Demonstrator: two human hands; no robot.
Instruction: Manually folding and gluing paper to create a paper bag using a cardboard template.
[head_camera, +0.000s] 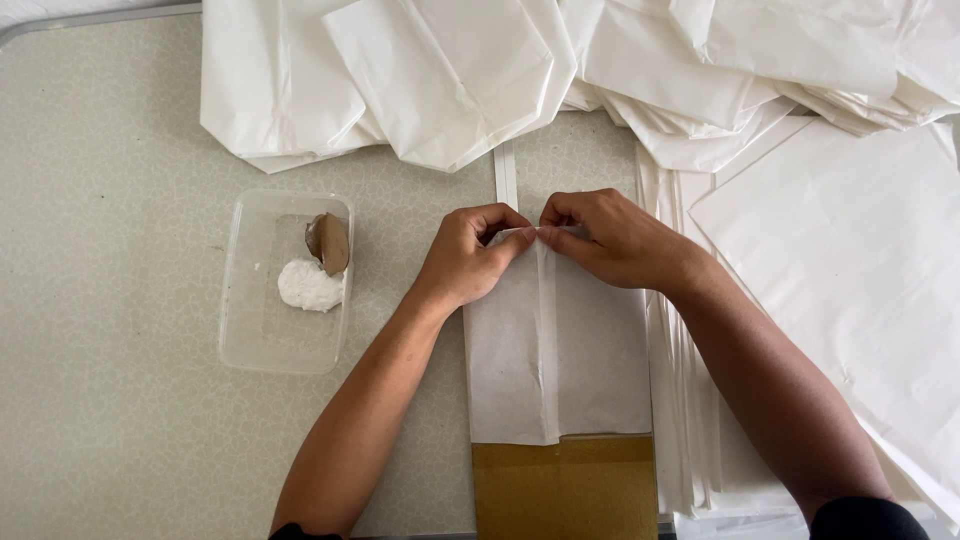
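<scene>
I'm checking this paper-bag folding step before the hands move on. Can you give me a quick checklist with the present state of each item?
1. Both hands on the fold: left hand and right hand pinch the top edge of the folded white sheet. Ok.
2. Centre seam runs straight down the sheet. Ok.
3. Sheet sits squarely over the brown board. Ok.
4. Paste within reach: clear plastic tray holds a white lump of paste and a brown spreader. Ok.
5. Whether the seam is stuck down: cannot tell.
6. Stack of flat sheets ready beside the right hand. Ok.
</scene>
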